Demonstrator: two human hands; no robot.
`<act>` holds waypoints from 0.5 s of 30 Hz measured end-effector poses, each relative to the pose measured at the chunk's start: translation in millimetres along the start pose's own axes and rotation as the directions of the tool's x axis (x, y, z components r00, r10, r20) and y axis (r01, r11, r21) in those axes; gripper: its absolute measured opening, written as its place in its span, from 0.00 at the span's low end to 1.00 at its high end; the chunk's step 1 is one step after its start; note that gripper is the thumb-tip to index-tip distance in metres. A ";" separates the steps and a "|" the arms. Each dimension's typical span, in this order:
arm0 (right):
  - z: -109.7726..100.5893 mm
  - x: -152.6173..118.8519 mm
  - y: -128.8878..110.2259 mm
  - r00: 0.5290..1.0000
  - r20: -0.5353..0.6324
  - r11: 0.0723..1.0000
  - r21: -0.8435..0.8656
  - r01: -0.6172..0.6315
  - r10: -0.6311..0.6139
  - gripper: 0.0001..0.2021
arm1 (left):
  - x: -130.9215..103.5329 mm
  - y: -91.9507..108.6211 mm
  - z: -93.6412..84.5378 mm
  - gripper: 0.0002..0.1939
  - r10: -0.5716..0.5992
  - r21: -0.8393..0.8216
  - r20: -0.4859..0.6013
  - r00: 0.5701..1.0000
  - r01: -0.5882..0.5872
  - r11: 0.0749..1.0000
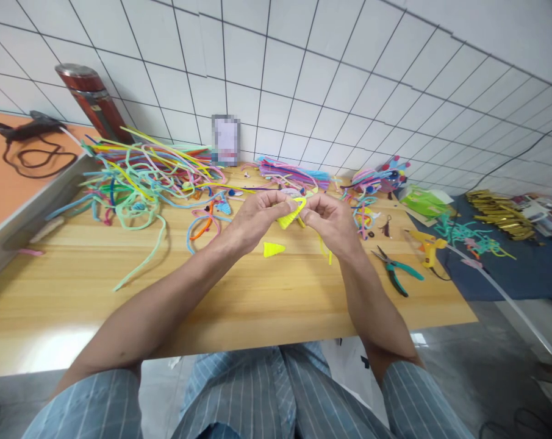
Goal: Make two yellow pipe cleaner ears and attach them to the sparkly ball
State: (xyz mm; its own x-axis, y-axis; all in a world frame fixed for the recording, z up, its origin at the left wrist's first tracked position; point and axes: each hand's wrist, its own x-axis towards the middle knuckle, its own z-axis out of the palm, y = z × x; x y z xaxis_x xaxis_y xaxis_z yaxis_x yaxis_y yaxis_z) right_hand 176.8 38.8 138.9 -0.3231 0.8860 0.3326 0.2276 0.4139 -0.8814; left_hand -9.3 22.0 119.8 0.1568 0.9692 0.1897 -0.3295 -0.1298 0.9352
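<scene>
Between my two hands, above the middle of the table, is a yellow pipe cleaner piece [288, 219] bent into a ridged, tapering shape with a loop at its top. My left hand [261, 216] pinches it from the left side. The fingers of my right hand [329, 222] are closed on the loop at its right. A yellow strand [329, 255] hangs below my right hand. On the wood just beneath lies a second yellow triangular piece [273, 249], touched by neither hand. My fingertips partly cover the held piece.
Tangled pipe cleaners [138, 183] fill the back left, near a red thermos [95, 100]. A phone [226, 140] leans on the tiled wall. Purple pipe cleaners [294, 174] lie behind my hands. Pliers [397, 271] and a yellow glue gun [429, 245] rest at the right.
</scene>
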 end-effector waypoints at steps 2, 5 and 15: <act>-0.1 0.4 0.1 1.000 0.002 1.000 0.001 -0.001 0.001 0.08 | 0.4 -0.1 0.1 0.21 -0.021 -0.006 0.035 0.999 0.022 1.000; 0.5 1.3 -1.3 1.000 -0.002 1.000 0.019 -0.016 0.016 0.07 | -1.6 1.0 1.9 0.18 0.018 0.036 0.007 1.000 -0.018 0.999; 4.3 3.8 -0.4 0.998 -0.043 0.992 0.114 -0.049 0.054 0.07 | -13.9 -14.6 7.3 0.18 0.568 0.734 0.130 0.813 -0.464 0.496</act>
State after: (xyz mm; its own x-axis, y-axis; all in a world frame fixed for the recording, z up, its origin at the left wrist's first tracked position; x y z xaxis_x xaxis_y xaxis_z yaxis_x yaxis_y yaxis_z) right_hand 171.6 41.1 139.1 -0.2704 0.9152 0.2989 0.1373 0.3439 -0.9289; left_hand 0.2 8.9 105.8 0.0620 0.6870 0.7240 0.4470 -0.6677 0.5953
